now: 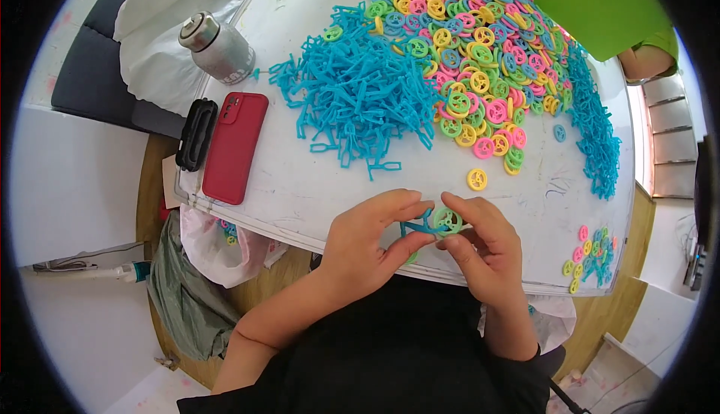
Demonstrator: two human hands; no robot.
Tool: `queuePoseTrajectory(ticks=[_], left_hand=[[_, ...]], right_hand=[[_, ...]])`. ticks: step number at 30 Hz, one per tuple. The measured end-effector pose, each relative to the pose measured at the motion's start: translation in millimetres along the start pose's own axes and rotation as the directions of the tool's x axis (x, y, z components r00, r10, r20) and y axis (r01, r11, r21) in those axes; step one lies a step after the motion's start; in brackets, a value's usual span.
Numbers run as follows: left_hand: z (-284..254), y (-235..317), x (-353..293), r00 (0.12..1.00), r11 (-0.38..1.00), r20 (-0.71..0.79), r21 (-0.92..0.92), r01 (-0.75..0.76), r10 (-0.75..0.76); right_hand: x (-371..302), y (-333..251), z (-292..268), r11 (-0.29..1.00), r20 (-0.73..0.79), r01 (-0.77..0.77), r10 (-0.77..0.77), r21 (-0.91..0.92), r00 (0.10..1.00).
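Observation:
Near the table's front edge, my left hand (367, 238) pinches a blue plastic forked piece (421, 224) between thumb and fingers. My right hand (486, 245) grips a pale green spoked plastic wheel (448, 220) by its rim. The two parts meet between my hands, with the blue piece's end at the wheel; whether they are joined I cannot tell. Partly hidden under my left hand is another bit of green (412, 259). A single yellow wheel (477, 179) lies just beyond my hands.
Beyond my hands are a heap of blue forked pieces (367, 91) and a big pile of coloured wheels (480, 46). A red phone (235, 148), a black case (196, 135) and a metal flask (217, 48) stand left. At right lie more blue pieces (595, 125); a person's arm (646, 61) shows beyond.

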State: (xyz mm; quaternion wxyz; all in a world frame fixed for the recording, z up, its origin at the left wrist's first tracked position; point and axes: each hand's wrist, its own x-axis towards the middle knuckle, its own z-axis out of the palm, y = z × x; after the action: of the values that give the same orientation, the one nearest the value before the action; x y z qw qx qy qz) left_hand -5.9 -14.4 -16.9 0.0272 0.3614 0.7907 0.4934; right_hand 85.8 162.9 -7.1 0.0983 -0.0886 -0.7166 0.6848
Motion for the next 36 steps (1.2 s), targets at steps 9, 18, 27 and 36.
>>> queuePoseTrajectory(ticks=[9, 18, 27, 36], left_hand=[[1.9, -5.2, -4.0, 0.982, 0.985, 0.145, -0.103, 0.141, -0.125], [17.2, -1.3, -17.0, 0.995, 0.998, -0.098, 0.049, -0.030, 0.034], [-23.3, -0.3, -24.8, 0.993, 0.985, -0.014, 0.131, -0.115, 0.118], [-250.1, -102.3, -141.0, 0.664, 0.497, -0.500, 0.440, 0.748, -0.556]], right_hand=[[9.6, -8.5, -14.2, 0.839, 0.266, 0.221, -0.095, -0.498, 0.959], [-2.2, -3.1, 1.7, 0.946, 0.049, 0.007, 0.010, -0.324, 0.999], [-1.7, -9.8, 1.2, 0.828, 0.312, -0.432, 0.330, 0.357, 0.891], [4.6, 3.8, -41.0, 0.753, 0.025, 0.043, -0.035, -0.657, 0.999]])
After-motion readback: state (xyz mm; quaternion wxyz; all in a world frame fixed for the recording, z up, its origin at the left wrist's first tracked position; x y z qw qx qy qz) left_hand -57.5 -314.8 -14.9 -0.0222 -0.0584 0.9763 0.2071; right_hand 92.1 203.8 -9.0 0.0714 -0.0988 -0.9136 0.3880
